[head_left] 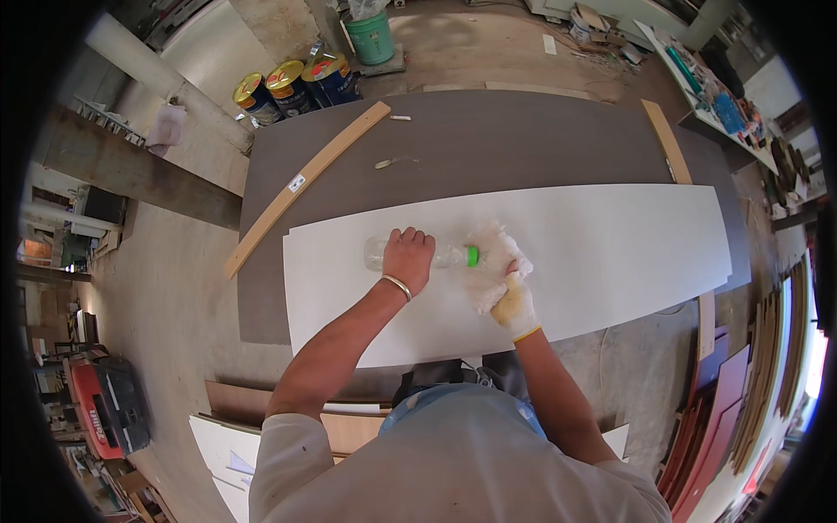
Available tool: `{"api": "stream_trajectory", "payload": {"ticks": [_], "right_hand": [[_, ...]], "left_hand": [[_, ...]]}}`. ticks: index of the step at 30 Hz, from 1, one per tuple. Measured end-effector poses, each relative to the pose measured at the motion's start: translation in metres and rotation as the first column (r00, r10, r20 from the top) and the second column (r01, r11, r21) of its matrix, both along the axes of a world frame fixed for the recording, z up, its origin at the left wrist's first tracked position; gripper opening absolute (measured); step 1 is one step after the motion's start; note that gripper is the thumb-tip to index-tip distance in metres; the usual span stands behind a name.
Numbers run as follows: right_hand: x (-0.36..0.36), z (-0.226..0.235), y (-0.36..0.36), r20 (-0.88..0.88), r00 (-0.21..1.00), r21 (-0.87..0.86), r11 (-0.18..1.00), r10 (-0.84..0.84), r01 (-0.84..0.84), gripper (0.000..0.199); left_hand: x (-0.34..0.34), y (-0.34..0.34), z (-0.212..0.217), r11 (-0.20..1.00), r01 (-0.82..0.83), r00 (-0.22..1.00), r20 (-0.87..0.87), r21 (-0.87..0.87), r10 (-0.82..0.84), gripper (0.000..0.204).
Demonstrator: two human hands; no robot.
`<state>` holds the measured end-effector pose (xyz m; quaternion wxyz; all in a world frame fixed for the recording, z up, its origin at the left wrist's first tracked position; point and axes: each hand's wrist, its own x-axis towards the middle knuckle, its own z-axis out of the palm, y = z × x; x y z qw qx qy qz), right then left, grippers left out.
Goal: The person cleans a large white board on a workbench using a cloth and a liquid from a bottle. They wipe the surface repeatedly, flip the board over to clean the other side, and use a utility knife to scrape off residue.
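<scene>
A clear plastic bottle with a green cap (472, 255) lies tipped on its side over the white panel (610, 253). My bare left hand (409, 259), with a bangle at the wrist, is wrapped round the bottle's body. The capped end points right, against a crumpled whitish cloth (493, 253). My right hand (515, 307), in a white and yellowish work glove, grips the near edge of that cloth, its thumb on top. Whether the bottle rests on the panel or is held just above it, I cannot tell.
Beneath the white panel lies a larger dark grey board (523, 131). Wooden strips (307, 187) cross it at left and right. A small light-coloured tool (384, 164) lies on it. Several cans (288, 83) and a green bucket (372, 39) stand beyond; boards (715, 410) lean at the right.
</scene>
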<state>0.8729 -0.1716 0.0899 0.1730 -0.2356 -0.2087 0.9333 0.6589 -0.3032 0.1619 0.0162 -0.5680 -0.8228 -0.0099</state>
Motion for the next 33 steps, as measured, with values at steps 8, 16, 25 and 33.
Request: {"api": "stream_trajectory", "payload": {"ticks": [8,16,25,33], "right_hand": [[-0.007,0.014,0.033,-0.158,0.987,0.0,1.0,0.008,-0.009,0.072],[-0.01,0.025,0.079,-0.075,0.988,0.043,0.99,0.137,-0.134,0.083],[-0.012,0.035,0.101,-0.324,0.927,-0.183,0.949,0.19,-0.258,0.088],[0.025,0.002,0.135,-0.128,0.981,-0.281,0.943,0.148,-0.179,0.075]], "left_hand": [[0.004,0.049,0.072,0.997,0.019,0.986,-0.163,-0.072,-0.03,0.018],[0.032,0.067,0.093,0.982,-0.121,0.967,-0.24,-0.146,0.084,0.016],[0.074,0.066,0.058,0.953,-0.296,0.938,-0.209,-0.063,0.277,0.021],[0.13,0.021,-0.054,0.474,-0.875,0.447,0.538,0.097,0.715,0.053]]}}
